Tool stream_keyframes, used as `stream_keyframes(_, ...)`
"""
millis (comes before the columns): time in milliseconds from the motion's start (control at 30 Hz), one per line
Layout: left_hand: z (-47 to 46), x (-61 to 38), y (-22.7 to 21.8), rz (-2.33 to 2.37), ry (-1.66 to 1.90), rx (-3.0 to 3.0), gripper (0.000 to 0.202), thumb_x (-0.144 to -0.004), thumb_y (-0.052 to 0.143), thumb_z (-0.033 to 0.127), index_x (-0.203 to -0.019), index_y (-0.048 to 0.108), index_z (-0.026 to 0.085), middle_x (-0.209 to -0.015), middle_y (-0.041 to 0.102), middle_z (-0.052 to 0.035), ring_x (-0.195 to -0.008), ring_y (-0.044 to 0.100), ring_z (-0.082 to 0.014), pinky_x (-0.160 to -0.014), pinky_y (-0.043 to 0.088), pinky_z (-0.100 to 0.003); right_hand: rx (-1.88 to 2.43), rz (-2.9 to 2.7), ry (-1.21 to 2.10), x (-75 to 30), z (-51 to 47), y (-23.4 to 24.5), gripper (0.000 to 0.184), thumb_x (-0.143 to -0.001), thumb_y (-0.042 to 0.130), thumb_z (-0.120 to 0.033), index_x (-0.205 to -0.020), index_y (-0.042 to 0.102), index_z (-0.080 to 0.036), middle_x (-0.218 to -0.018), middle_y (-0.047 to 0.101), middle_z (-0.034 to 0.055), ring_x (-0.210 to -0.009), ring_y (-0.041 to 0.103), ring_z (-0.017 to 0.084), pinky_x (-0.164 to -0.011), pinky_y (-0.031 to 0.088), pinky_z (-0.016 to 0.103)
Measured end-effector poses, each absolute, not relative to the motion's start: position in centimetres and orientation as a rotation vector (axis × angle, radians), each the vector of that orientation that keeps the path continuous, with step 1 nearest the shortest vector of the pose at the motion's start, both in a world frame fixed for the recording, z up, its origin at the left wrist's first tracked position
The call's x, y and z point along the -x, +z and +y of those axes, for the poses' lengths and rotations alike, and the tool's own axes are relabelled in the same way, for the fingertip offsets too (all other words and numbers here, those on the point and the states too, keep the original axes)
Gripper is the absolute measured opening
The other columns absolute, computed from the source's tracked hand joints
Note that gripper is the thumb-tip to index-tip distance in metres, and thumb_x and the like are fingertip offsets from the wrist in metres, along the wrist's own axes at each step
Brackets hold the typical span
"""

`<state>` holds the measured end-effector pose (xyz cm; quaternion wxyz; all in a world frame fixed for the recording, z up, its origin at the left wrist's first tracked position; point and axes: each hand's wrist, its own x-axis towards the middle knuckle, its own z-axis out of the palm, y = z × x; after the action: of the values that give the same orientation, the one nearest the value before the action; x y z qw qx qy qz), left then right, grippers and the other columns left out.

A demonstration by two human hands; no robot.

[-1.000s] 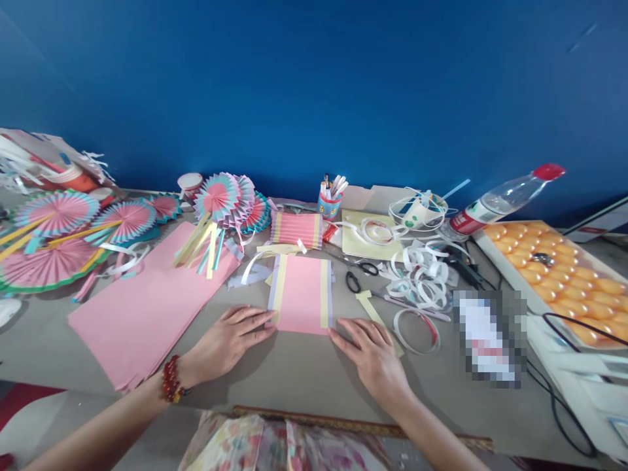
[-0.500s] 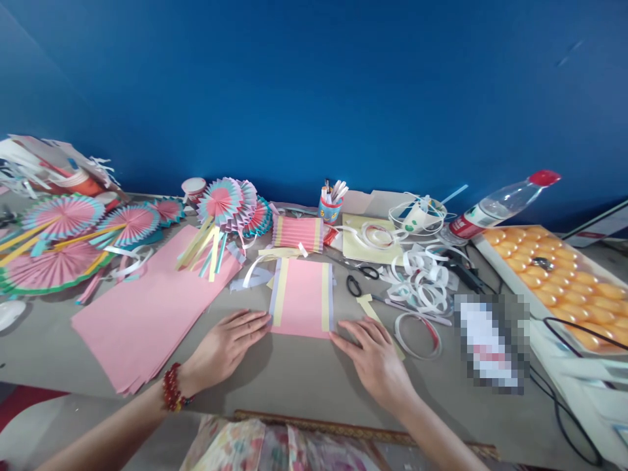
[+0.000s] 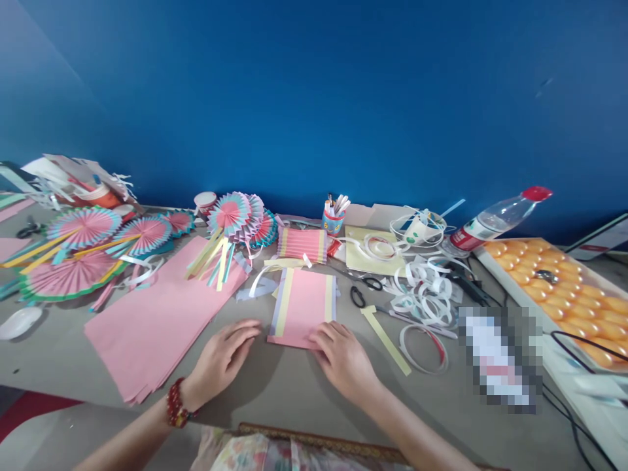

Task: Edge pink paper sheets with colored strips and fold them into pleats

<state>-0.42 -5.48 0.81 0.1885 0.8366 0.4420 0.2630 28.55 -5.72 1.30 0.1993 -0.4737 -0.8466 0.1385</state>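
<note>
In the head view, a pink sheet of paper (image 3: pixel 307 301) with yellow and lilac strips down both sides lies in front of me. A narrow, darker pink band runs along its near edge, like a fold. My right hand (image 3: pixel 346 363) has its bent fingers on the near right corner, gripping that edge. My left hand (image 3: pixel 223 363) rests on the table just left of the sheet, apart from it, fingers loosely stretched and holding nothing. Behind the sheet sits a pleated pink paper piece (image 3: pixel 301 244) with similar strips.
Pink sheets (image 3: pixel 161 320) and paper fans (image 3: pixel 83 229) lie left. Scissors (image 3: pixel 366 288), a yellow strip (image 3: pixel 390 343), curled white strips (image 3: pixel 422 288) and a tape ring (image 3: pixel 424 350) are right. A pen cup (image 3: pixel 333 219), a bottle (image 3: pixel 495 222) and an orange-domed panel (image 3: pixel 544 288) stand farther back.
My right hand has slid left and inward onto the sheet's near edge. My left hand has come away from the left corner. The whole view has shifted slightly.
</note>
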Motion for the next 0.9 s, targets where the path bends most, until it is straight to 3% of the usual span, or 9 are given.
stream_keyframes(67,-6.1,-0.2,1.5,1.306,0.797,-2.174,0.021,-0.098,0.043,0.023,-0.100,0.064,0.020,-0.104,0.070,-0.0075,-0.099,0.067,-0.0191,-0.087,0.054,-0.029,1.287,-2.214,0.562,-28.7,-5.8,1.7,0.012,-0.088,0.056,-0.012,-0.094,0.059,-0.022,-0.091,0.064,0.0036,-0.086,0.060,0.019,-0.075,0.048,0.029)
stream_keyframes(133,-6.6,-1.2,2.3,1.247,0.734,-2.046,0.023,-0.099,0.044,0.029,-0.096,0.065,0.021,-0.097,0.071,-0.0059,-0.091,0.068,-0.0178,-0.082,0.055,-0.026,1.286,-2.029,0.753,-28.7,-6.1,2.3,0.008,-0.088,0.055,-0.015,-0.092,0.057,-0.022,-0.089,0.064,0.0023,-0.082,0.060,0.017,-0.071,0.048,0.026)
stream_keyframes(200,-6.9,-2.5,2.9,1.127,0.662,-2.003,0.027,-0.099,0.047,0.036,-0.118,0.061,0.023,-0.110,0.069,-0.0073,-0.099,0.068,-0.0189,-0.084,0.055,-0.026,1.296,-1.874,0.880,-28.2,-6.5,3.0,0.004,-0.088,0.056,-0.019,-0.091,0.055,-0.022,-0.087,0.062,0.0015,-0.079,0.060,0.017,-0.067,0.047,0.024)
stream_keyframes(267,-7.0,-4.1,3.1,1.023,0.709,-2.054,0.049,-0.096,0.052,0.045,-0.139,0.046,0.023,-0.123,0.064,-0.0117,-0.105,0.066,-0.0221,-0.085,0.057,-0.029,1.282,-1.809,0.909,-27.5,-6.9,3.5,0.005,-0.087,0.058,-0.022,-0.089,0.053,-0.022,-0.086,0.061,0.0015,-0.078,0.060,0.017,-0.067,0.048,0.024)
stream_keyframes(333,-6.9,-5.6,3.0,1.024,0.839,-2.138,0.057,-0.093,0.055,0.049,-0.142,0.042,0.022,-0.125,0.063,-0.0140,-0.105,0.066,-0.0245,-0.084,0.058,-0.033,1.242,-1.842,0.847,-26.7,-7.3,3.7,0.007,-0.086,0.060,-0.022,-0.089,0.053,-0.022,-0.087,0.062,0.0022,-0.079,0.060,0.018,-0.069,0.049,0.026)
stream_keyframes(467,-5.9,-7.6,3.7,1.064,0.929,-2.180,0.036,-0.099,0.045,0.027,-0.134,0.051,0.025,-0.120,0.066,-0.0102,-0.108,0.065,-0.0217,-0.089,0.056,-0.033,1.139,-2.047,0.558,-25.8,-7.6,3.5,0.025,-0.086,0.061,-0.021,-0.109,0.054,-0.021,-0.108,0.063,0.0091,-0.098,0.061,0.023,-0.083,0.052,0.034)
stream_keyframes(567,-4.6,-7.3,4.9,0.971,0.923,-2.310,0.043,-0.098,0.039,0.014,-0.139,0.048,0.026,-0.124,0.064,-0.0084,-0.112,0.062,-0.0193,-0.091,0.054,-0.032,1.129,-2.094,0.451,-26.2,-7.4,3.6,0.035,-0.087,0.061,-0.026,-0.120,0.052,-0.020,-0.115,0.062,0.0113,-0.105,0.060,0.025,-0.087,0.052,0.036)
stream_keyframes(733,-2.7,-4.6,7.0,0.936,1.114,-2.743,0.057,-0.092,0.050,0.009,-0.146,0.039,0.023,-0.131,0.061,-0.0086,-0.122,0.054,-0.0235,-0.101,0.047,-0.041,1.164,-1.889,0.466,-28.5,-7.1,4.5,0.013,-0.091,0.054,-0.024,-0.104,0.056,-0.022,-0.092,0.063,0.0062,-0.080,0.061,0.019,-0.068,0.051,0.029)
stream_keyframes(900,-2.6,-5.3,6.3,0.962,0.872,-2.904,0.045,-0.095,0.046,0.012,-0.140,0.046,0.018,-0.129,0.062,-0.0103,-0.120,0.055,-0.0243,-0.097,0.048,-0.041,1.190,-1.740,0.219,-30.8,-8.3,4.6,0.026,-0.089,0.051,-0.015,-0.114,0.051,-0.022,-0.107,0.060,0.0117,-0.102,0.058,0.025,-0.086,0.048,0.041)
